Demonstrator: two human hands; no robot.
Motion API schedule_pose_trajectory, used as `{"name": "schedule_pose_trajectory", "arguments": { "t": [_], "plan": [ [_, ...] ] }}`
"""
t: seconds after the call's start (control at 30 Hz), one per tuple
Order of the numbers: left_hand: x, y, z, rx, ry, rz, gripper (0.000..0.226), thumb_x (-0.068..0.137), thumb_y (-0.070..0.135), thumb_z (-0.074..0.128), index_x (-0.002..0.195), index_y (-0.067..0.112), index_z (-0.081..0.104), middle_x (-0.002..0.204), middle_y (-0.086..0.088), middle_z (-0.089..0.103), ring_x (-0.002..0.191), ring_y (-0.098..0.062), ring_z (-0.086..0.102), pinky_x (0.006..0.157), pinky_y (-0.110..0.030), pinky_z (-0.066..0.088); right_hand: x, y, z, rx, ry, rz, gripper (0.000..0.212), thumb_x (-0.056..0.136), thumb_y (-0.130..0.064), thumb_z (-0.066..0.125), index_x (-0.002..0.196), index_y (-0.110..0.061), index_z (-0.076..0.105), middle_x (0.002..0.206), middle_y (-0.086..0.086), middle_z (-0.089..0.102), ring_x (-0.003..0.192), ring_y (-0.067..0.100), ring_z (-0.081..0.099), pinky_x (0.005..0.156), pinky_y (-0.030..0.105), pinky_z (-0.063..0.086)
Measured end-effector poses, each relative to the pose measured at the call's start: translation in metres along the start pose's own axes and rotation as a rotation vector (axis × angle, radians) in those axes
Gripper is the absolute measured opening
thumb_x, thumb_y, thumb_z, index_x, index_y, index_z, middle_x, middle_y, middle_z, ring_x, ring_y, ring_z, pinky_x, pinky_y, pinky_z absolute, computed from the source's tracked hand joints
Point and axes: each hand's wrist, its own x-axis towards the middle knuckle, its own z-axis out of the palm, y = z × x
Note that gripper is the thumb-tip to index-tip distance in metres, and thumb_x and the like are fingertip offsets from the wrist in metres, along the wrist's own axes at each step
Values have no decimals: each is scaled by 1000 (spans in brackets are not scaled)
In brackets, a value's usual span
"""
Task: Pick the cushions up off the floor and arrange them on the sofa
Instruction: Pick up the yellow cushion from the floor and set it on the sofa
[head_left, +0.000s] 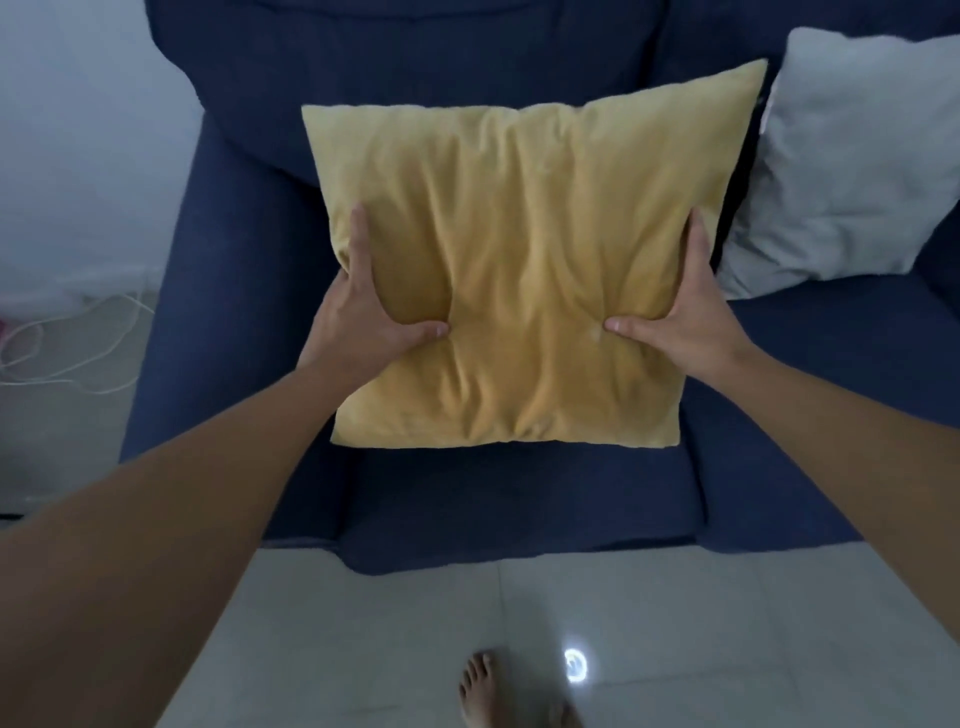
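Pinching in, your thumbs (426, 330) dent the face of the yellow cushion (519, 260) while the other fingers wrap behind its side edges, so your left hand (363, 306) grips at 9 o'clock and your right hand (680, 317) at 3 o'clock, both closed on it. Cushion looks light, soft, loosely filled; fabric creases deep under the thumbs, so it should sag if held by one corner. Keep the two-sided hold. It sits on or just over the blue sofa (234, 312) seat; contact can't be told. Grey cushion (852, 156) leans at 2 o'clock, just beside the yellow corner, likely to get nudged. White cables (78, 343) on the floor at 9 o'clock, well apart. Your bare foot (483, 686) on the tiles at 6 o'clock.
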Motion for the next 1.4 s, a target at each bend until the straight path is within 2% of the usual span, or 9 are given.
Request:
{"name": "schedule_pose_trajectory", "arguments": {
  "t": [0.47, 0.6, 0.77, 0.9, 1.0, 1.07, 1.2, 1.3, 1.4],
  "plan": [
    [167, -17, 27, 35, 196, -21, 143, 70, 44, 91, 156, 41, -23, 161, -4, 30, 135, -21, 38, 109, -35, 30, 193, 20, 13, 36, 4, -95, 134, 72, -32, 90, 155, -44, -15, 167, -17, 5, 151, 4, 15, 123, 45, 22],
    [199, -35, 49, 41, 170, -85, 146, 69, 43, 91, 154, 41, -28, 163, -6, 27, 139, -27, 39, 113, -43, 34, 224, 41, 16, 12, -37, -39, 135, 73, -29, 89, 154, -45, -17, 167, -18, 6, 152, 6, 17, 121, 46, 26],
    [213, -47, 60, -66, -11, -196, 144, 72, 41, 89, 151, 44, -32, 167, -7, 12, 145, -23, 31, 111, -35, 28, 236, 52, 16, -2, -149, 41, 132, 74, -38, 87, 152, -49, -19, 166, -16, 11, 149, 7, 23, 120, 40, 28],
    [219, -43, 30, -98, 84, -133, 102, 91, 49, 63, 159, 39, -12, 164, -6, 6, 135, -8, 20, 105, -35, 26, 248, 26, -12, 195, 7, 108, 101, 82, -73, 60, 155, -49, -6, 152, -30, 29, 140, 4, 35, 115, 43, 33],
    [258, -21, -3, -282, 369, -275, 63, 102, 54, 38, 157, 27, 27, 149, 3, 41, 133, -14, 39, 104, -32, 31, 286, 1, -46, 552, 255, 282, 93, 75, -88, 47, 154, -44, 26, 146, -17, 53, 130, 12, 55, 105, 52, 46],
    [290, -1, -26, -426, 488, -361, 54, 103, 58, 33, 144, 25, 48, 125, 12, 53, 118, -11, 50, 101, -31, 37, 305, -21, -62, 609, 239, 292, 65, 86, -78, 43, 136, -39, 54, 128, -12, 69, 115, 11, 67, 98, 47, 52],
    [341, 13, -62, -610, 454, -474, 41, 102, 55, 43, 127, 25, 56, 108, 13, 54, 101, -7, 53, 99, -30, 43, 324, -44, -74, 438, 204, 277, 32, 97, -54, 52, 117, -35, 66, 124, -11, 68, 116, 13, 63, 93, 46, 56],
    [352, 5, -70, -511, 441, -474, 21, 103, 37, 46, 84, 30, 53, 84, 13, 49, 72, 0, 47, 82, -27, 44, 327, -43, -83, 395, 253, 322, 29, 101, -37, 55, 126, -26, 64, 125, -8, 65, 116, 15, 62, 88, 43, 58],
    [346, -8, -68, -492, 581, -497, 18, 103, 27, 46, 86, 25, 52, 81, 13, 48, 71, -2, 45, 73, -24, 43, 330, -40, -86, 362, 318, 371, 30, 100, -34, 57, 127, -23, 65, 125, -4, 65, 114, 16, 62, 92, 47, 57]
  ]
}}
